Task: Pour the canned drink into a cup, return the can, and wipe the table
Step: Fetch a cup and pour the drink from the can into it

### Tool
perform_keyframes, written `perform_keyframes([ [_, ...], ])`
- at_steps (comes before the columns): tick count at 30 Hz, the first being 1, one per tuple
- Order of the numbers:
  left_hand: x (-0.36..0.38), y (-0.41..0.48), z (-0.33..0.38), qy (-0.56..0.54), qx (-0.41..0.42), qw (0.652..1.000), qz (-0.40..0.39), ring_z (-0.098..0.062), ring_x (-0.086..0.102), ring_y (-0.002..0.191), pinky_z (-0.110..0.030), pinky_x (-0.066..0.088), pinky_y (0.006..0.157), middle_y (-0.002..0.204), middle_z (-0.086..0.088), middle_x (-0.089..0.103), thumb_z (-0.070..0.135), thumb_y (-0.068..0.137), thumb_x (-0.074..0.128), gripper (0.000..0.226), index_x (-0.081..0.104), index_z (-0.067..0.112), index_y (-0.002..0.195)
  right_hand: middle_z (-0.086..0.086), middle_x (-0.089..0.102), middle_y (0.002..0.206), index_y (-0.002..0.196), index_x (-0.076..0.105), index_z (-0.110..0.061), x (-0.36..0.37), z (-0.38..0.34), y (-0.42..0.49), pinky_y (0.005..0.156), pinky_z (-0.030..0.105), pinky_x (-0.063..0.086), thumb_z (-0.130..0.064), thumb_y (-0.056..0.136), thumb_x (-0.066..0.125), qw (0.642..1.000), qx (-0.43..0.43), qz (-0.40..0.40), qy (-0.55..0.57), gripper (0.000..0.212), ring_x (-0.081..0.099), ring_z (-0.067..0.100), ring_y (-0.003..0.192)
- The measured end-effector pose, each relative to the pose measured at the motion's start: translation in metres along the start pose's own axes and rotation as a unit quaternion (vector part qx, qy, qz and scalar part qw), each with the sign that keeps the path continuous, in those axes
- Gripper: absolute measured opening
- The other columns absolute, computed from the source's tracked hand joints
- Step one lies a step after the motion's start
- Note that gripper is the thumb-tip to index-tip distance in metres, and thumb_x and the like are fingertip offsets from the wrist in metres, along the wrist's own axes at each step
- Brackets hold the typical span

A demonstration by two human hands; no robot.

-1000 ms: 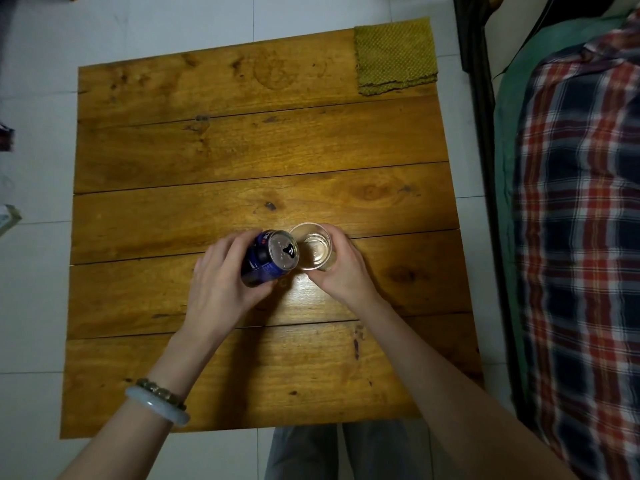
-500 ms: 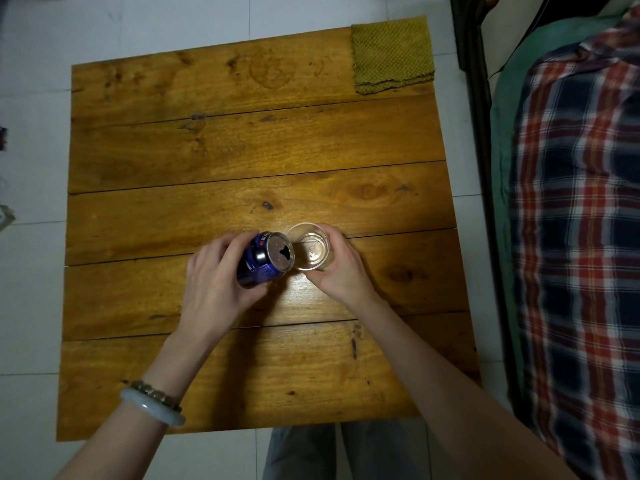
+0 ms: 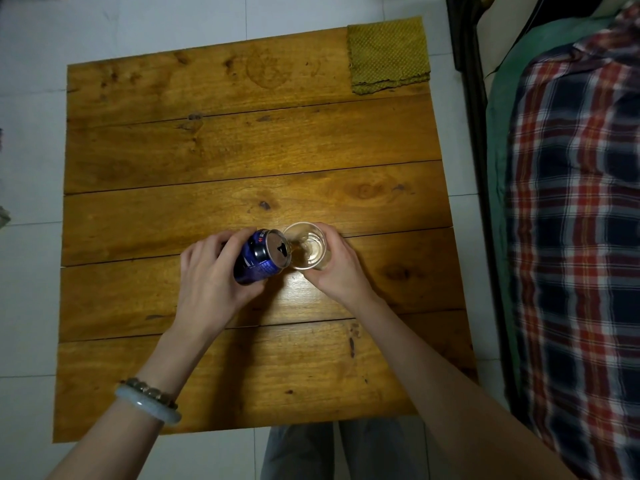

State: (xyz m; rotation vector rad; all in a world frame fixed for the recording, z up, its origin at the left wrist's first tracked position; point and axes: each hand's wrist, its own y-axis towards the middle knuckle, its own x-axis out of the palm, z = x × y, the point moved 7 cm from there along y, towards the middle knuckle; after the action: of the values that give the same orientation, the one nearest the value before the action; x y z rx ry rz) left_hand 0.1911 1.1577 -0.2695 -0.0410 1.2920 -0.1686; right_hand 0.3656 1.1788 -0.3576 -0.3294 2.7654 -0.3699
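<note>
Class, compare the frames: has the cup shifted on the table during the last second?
No. The cup stands at the same plank seam of the table as before, with the right hand gripping it.

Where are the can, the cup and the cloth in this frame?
can (image 3: 253,262): head view, on its blue side wall.
cup (image 3: 311,250): head view, on its clear inner base.
cloth (image 3: 388,53): head view, on the middle of the green weave.

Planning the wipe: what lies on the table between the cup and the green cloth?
Nothing; the head view shows only bare wooden table between the cup and the cloth.
</note>
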Motion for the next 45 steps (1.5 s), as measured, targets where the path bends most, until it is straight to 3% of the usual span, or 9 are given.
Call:
perform_keyframes([
  [45, -0.0058, 0.0022, 0.0015, 0.009, 0.019, 1.000, -0.005, -0.030, 0.045, 0.111, -0.049, 0.031, 0.097, 0.120, -0.013, 0.053, 0.024, 0.057, 0.088, 0.088, 0.046, 0.018, 0.134, -0.005, 0.059, 0.119, 0.125, 0.048, -0.022, -0.0004, 0.0012, 0.0027, 0.093, 0.039, 0.048, -0.014, 0.069, 0.078, 1.000, -0.005, -0.002, 0.002, 0.064, 0.054, 0.015, 0.112],
])
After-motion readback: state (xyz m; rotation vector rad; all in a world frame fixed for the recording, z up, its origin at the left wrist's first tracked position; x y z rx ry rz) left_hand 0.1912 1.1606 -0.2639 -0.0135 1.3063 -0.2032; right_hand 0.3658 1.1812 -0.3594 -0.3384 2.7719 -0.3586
